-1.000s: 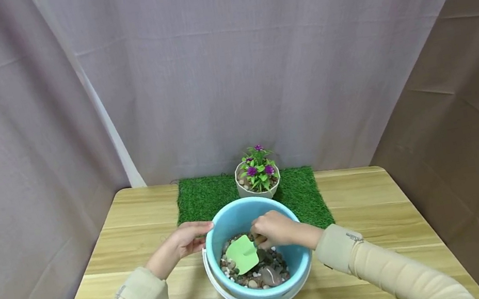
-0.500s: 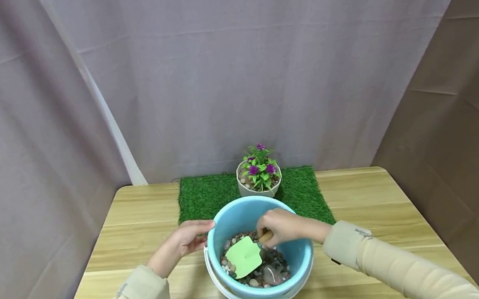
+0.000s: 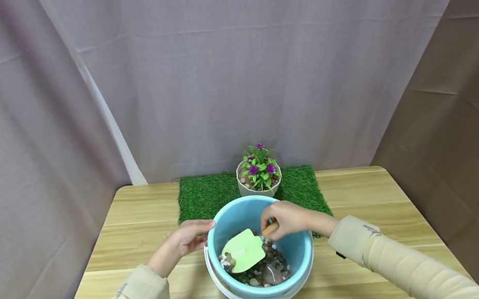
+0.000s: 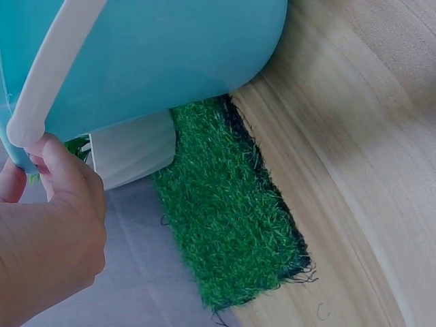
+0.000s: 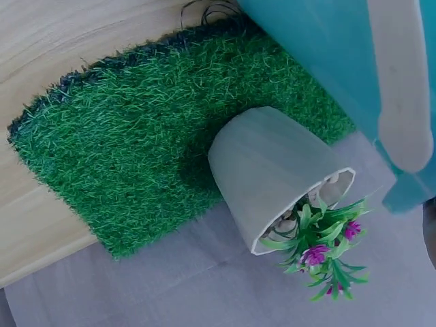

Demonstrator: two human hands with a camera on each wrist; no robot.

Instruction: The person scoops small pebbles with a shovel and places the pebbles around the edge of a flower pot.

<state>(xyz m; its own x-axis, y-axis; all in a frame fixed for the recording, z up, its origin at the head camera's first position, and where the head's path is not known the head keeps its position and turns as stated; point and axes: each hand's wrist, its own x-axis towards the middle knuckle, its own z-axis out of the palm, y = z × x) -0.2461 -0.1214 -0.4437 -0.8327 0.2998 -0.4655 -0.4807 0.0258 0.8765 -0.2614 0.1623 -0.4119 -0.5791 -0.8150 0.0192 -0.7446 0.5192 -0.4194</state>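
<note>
A light blue bucket (image 3: pixel 262 292) with a white handle (image 4: pixel 58 61) stands on the table, pebbles (image 3: pixel 259 274) and a larger grey stone (image 3: pixel 274 273) inside. My left hand (image 3: pixel 189 236) pinches its rim on the left side, thumb and fingers on either side of the wall in the left wrist view. Inside the bucket my right hand (image 3: pixel 285 219) grips the wooden handle of a small shovel (image 3: pixel 243 251). The shovel's light green blade faces up over the pebbles, with a few small stones at its left edge. In the right wrist view the bucket wall hides that hand's work.
Behind the bucket, a white flowerpot (image 5: pixel 272 170) with a purple-flowered plant (image 3: pixel 260 169) stands on a green artificial grass mat (image 3: pixel 204 194). The wooden table (image 3: pixel 366 234) ends at grey curtains (image 3: pixel 228 78) at the back and left, brown cloth (image 3: pixel 471 159) on the right.
My right hand has moved to the right and slightly up in the bucket, bringing the shovel up and its blade flatter over the pebbles. The left hand stays on the rim.
</note>
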